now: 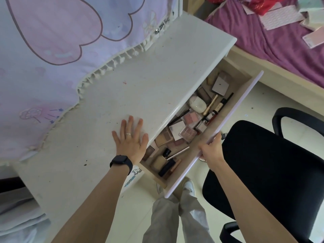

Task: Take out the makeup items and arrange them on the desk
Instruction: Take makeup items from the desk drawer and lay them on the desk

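Plainly, the makeup items [191, 123] are all inside the drawer [206, 137], none yet on the table [149, 76]. They lie in a loose jumble along its length: flat compacts and palettes, a pale rounded case [197, 104], slim pencils and tubes, and dark capped pieces at the near end. The drawer stands pulled out from under the table's edge, so most of its contents are open to view, though a strip at the inner side sits hidden beneath the tabletop.

The right grip [210, 149] is clamped on the top edge of the drawer front [233, 120], fingers curled over it, which looks like the hold for sliding the drawer. The left grip [130, 139] holds nothing: fingers are spread apart and laid flat on the table just beside the drawer, probably to brace the body or steady the furniture against the pull. A dark watch [121, 163] sits on that wrist.

Further out, a fringed lilac cloth [52, 50] covers the table's far side, a black chair [263, 163] stands just to the right, and a purple bed [280, 41] lies beyond.
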`<act>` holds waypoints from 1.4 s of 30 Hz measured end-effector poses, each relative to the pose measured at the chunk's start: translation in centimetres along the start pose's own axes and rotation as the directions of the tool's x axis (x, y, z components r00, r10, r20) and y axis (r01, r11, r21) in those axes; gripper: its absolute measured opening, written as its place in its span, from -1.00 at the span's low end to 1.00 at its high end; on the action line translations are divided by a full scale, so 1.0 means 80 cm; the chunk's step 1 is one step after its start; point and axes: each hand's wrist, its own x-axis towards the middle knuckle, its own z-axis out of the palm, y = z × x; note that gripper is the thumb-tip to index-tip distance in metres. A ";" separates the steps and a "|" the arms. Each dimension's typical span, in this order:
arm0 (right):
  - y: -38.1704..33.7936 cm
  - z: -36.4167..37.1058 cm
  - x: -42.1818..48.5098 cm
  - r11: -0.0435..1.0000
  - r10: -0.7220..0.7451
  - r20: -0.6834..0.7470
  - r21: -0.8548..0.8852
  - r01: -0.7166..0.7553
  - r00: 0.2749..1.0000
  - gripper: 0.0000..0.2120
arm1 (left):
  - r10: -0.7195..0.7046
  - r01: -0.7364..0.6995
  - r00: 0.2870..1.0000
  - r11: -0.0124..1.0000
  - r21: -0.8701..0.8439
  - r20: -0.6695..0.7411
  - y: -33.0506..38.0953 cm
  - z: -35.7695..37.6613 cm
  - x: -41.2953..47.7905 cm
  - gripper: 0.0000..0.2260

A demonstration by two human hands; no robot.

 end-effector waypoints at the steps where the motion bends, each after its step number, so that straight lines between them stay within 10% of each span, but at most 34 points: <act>1: 0.003 -0.002 0.001 1.000 0.001 -0.006 0.000 -0.001 1.000 -0.52 | 0.002 -0.002 1.000 1.000 0.006 -0.003 0.000 0.001 0.000 -0.48; 31: -0.001 -0.012 -0.019 0.953 -0.109 -0.020 -0.286 0.098 0.994 -0.48 | -0.034 0.034 0.999 0.999 0.007 -0.018 0.008 0.001 -0.003 -0.45; 34: 0.011 -0.013 -0.026 0.851 -0.251 -0.028 -0.482 0.207 0.967 -0.09 | -0.017 -0.013 0.971 0.992 -0.122 -0.238 0.028 -0.004 -0.018 -0.54; 37: 0.029 -0.012 -0.030 0.599 -0.537 0.019 -0.696 0.397 0.843 -0.15 | 0.135 -0.191 0.899 0.977 -0.096 -0.416 0.052 0.016 -0.059 -0.67; 42: 0.017 0.008 -0.012 0.120 -0.689 0.310 -0.843 0.525 0.655 -0.49 | 0.068 -0.076 0.996 0.982 -0.173 -0.053 0.076 0.072 -0.091 -0.67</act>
